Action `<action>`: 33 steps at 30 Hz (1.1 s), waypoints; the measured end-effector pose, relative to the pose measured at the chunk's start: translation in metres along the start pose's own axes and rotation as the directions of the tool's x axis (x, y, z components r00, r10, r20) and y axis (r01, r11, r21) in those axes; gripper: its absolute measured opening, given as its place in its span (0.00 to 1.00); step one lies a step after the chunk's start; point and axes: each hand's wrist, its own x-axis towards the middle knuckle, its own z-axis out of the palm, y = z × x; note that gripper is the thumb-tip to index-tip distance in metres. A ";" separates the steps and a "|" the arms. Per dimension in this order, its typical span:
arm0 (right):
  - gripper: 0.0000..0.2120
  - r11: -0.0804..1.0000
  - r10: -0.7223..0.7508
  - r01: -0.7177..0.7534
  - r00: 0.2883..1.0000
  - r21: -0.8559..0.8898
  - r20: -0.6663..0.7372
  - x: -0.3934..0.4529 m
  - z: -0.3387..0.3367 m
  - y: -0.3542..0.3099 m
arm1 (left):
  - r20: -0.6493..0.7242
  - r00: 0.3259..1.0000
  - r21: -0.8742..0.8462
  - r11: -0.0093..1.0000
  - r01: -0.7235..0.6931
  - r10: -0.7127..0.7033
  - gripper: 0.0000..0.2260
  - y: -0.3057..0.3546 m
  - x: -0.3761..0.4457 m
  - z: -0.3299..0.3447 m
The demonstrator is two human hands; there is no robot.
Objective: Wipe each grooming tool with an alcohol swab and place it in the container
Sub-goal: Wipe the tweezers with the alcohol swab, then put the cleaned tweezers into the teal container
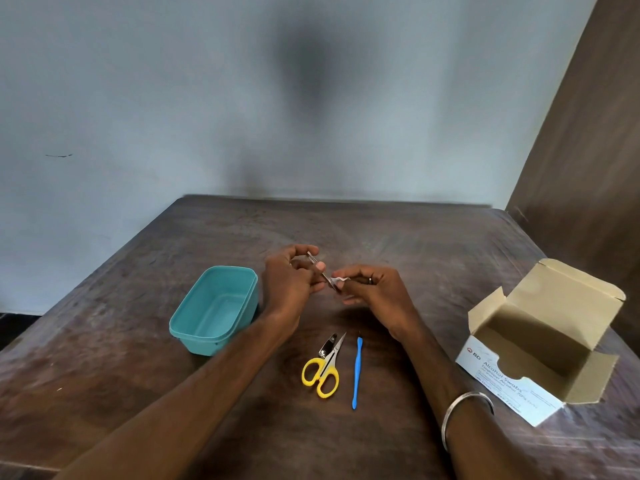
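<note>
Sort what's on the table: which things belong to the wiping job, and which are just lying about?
Job: metal tool in left hand; swab in right hand; teal container; yellow scissors; nail clipper; blue stick; swab box.
Lying about: nothing seen.

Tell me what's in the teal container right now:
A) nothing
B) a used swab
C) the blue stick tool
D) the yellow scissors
A: the teal container shows only its bare floor, while the yellow scissors and blue stick tool lie on the table in front of the hands.
</note>
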 end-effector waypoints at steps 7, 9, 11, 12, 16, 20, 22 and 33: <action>0.09 0.999 -0.012 0.012 1.000 -0.043 -0.002 0.001 -0.002 0.003 | -0.069 0.997 -0.023 1.000 -0.018 0.017 0.11 -0.001 0.004 0.001; 0.08 0.998 -0.022 0.022 1.000 -0.059 0.005 0.000 0.000 0.003 | -0.067 0.997 -0.020 0.999 -0.025 0.023 0.11 -0.002 0.004 0.002; 0.08 0.998 -0.026 0.026 1.000 -0.059 0.011 -0.001 0.001 0.002 | -0.069 0.997 -0.017 0.999 -0.027 0.026 0.11 -0.003 0.004 0.002; 0.08 0.998 -0.025 0.026 1.000 -0.061 0.011 -0.001 0.001 0.001 | -0.074 0.997 -0.018 0.999 -0.028 0.027 0.11 -0.003 0.005 0.002; 0.09 0.997 -0.029 0.030 1.000 -0.069 0.009 -0.001 -0.001 0.000 | -0.078 0.997 -0.028 0.999 -0.022 0.019 0.11 0.001 0.009 -0.002; 0.06 1.000 0.000 0.000 1.000 -0.016 -0.010 -0.001 0.000 -0.001 | -0.041 0.997 0.017 0.998 -0.068 0.068 0.14 0.008 0.010 -0.012; 0.06 1.000 0.008 -0.007 0.999 0.011 -0.038 -0.001 0.000 -0.003 | -0.047 0.993 0.043 0.994 -0.104 0.106 0.16 0.014 0.011 -0.020; 0.05 0.985 0.047 -0.028 0.993 0.172 -0.109 -0.003 -0.003 -0.006 | -0.012 0.997 0.102 0.992 -0.070 0.072 0.16 0.040 0.017 -0.077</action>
